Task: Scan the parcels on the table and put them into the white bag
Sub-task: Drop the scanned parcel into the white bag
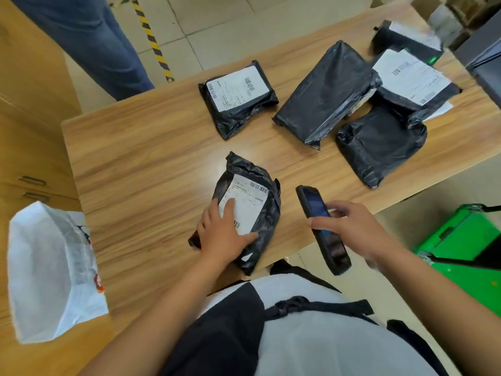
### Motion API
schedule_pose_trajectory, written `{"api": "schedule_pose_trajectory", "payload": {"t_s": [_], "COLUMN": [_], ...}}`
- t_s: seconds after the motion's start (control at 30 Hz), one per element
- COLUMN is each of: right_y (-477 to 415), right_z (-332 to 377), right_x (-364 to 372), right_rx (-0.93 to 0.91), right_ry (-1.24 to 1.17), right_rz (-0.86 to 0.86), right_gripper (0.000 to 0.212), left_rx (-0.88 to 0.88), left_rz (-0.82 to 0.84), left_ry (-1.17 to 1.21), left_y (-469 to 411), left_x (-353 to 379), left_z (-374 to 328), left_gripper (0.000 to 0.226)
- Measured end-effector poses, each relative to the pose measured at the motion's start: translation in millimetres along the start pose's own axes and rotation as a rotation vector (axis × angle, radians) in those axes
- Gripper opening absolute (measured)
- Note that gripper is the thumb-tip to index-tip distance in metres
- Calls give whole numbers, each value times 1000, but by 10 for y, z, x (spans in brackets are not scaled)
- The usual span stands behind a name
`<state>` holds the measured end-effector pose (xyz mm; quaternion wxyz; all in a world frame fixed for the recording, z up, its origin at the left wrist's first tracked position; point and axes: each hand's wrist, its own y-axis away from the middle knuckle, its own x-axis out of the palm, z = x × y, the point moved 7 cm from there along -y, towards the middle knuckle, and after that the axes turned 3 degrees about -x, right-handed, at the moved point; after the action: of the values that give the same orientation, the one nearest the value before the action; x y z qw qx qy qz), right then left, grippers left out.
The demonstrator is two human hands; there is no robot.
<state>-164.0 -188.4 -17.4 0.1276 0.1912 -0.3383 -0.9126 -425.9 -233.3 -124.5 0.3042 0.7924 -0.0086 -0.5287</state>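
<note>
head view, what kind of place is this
Likely a courier or parcel sorting point: black parcels with barcode labels on the table, a handheld scanner in the right hand, a white bag alongside.

Green crate (466, 240) sits right; trousered legs (89, 42) stand opposite.

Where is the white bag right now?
In the head view the white bag stands open at the far left, off the table's left end, beside the wooden cabinet.
</note>
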Motion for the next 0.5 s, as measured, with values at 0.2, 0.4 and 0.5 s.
{"api": "schedule_pose_trajectory", "payload": {"t_s": [0.2, 0.4, 0.5], "right_y": [-281, -575, -696], "right_z": [-160, -187, -130], "right_x": [-29, -63, -59], "right_rx": [1, -14, -22], "right_ry": [-126, -62, -41], "right_rz": [40, 163, 211], "right_gripper": [47, 66, 62], "left_rx": [-115, -209, -287], "left_rz": [-72, -50, -64], "left_ry": [-101, -131, -99], "left_y": [112, 102, 130], "left_x": [79, 124, 184], "left_z": [-107, -219, -250], "left_gripper": [116, 129, 132]}}
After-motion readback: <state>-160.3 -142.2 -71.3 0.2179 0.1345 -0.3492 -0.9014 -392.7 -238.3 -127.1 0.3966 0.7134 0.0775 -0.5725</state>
